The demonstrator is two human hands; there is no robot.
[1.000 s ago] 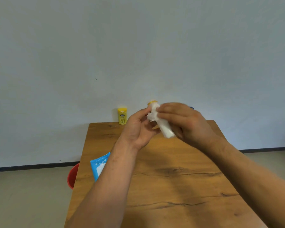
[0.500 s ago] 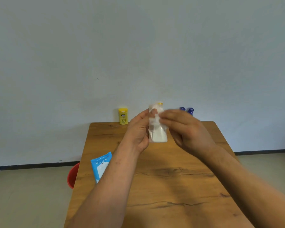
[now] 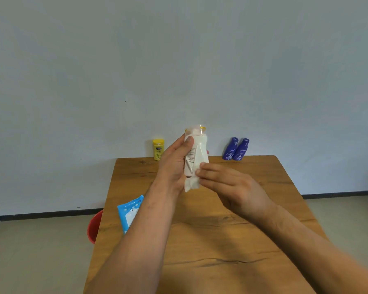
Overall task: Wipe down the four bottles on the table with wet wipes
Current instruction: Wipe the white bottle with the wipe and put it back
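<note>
At the centre of the frame we see a left hand (image 3: pixel 174 164) gripping an upright white plastic bottle with a yellow-edged top (image 3: pixel 198 148). The thumb curls on its near side just under the cap. The bottle is held in the air above the far half of a brown wooden table (image 3: pixel 200 240). A white wet wipe (image 3: pixel 192 184) lies over the bottle's front and hangs below its base. The right hand (image 3: pixel 232 187) comes in from the lower right with fingers stretched nearly straight, their tips pressing the wipe against the bottle's lower body; its thumb is hidden. We judge that one bottle is being wiped. At the table's far edge stand a small yellow plastic bottle (image 3: pixel 158 149), left of the held one, and two dark blue plastic bottles (image 3: pixel 240 149) side by side to its right. A light blue pack of wet wipes (image 3: pixel 129 213) lies at the table's left edge, beside a red bucket (image 3: pixel 94 227). The next move probably calls for turning the bottle so the wipe reaches its other sides, with a firm grip on the wet plastic.
</note>
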